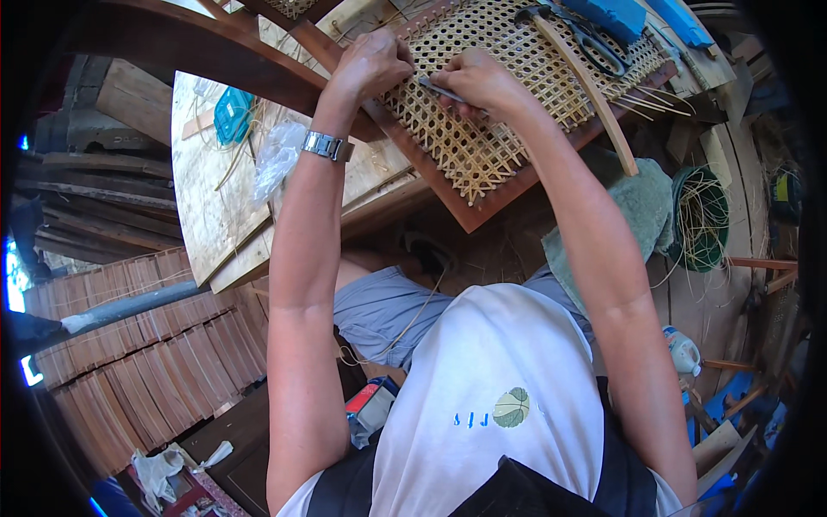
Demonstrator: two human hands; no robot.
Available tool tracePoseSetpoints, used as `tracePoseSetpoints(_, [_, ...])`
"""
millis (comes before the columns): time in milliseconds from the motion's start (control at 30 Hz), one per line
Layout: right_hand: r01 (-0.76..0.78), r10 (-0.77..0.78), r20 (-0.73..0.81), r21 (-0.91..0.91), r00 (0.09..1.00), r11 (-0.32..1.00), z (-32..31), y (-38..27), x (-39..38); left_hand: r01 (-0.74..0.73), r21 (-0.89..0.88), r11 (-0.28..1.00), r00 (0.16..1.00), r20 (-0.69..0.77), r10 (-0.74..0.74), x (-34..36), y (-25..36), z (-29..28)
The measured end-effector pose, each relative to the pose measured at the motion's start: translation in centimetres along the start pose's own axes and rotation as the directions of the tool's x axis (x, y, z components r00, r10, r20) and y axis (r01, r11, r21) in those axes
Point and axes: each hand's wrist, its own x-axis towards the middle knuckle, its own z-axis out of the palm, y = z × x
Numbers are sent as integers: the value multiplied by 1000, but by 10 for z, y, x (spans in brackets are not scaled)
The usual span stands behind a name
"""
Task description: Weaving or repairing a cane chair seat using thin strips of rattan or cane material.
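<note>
A woven cane seat panel point(482, 129) in a dark wooden frame point(448, 194) lies tilted in front of me. My left hand point(372, 65), with a metal watch point(325, 145) on its wrist, presses on the frame's upper left edge beside the weave. My right hand point(479, 82) is closed on a thin metal tool point(441, 90), its tip at the cane near the left hand. Loose cane strands point(469, 185) hang off the panel's lower edge.
Scissors point(594, 45) and a curved wooden stick point(594, 90) lie on the weave. A plywood board point(207, 189) with a teal object point(231, 114) sits left. Stacked wooden slats point(138, 362) lie lower left. A coil of cane point(702, 220) and a green cloth point(637, 207) lie right.
</note>
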Motion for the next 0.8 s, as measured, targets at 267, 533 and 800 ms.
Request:
tracePoseSetpoints(267, [16,-274,-302,-645,913,764,15,-7,12,-158,-25,987,984,-93,155,-11,9,10])
tracePoseSetpoints(533, [149,-532,-312,-741,787,655,-82,5,-75,-28,5,1000,956,-292,28,-37,28,15])
tracePoseSetpoints(800, [-98,-491,-442,-810,751,578,-113,39,-106,-78,-187,979,795,-605,-52,-82,65,31])
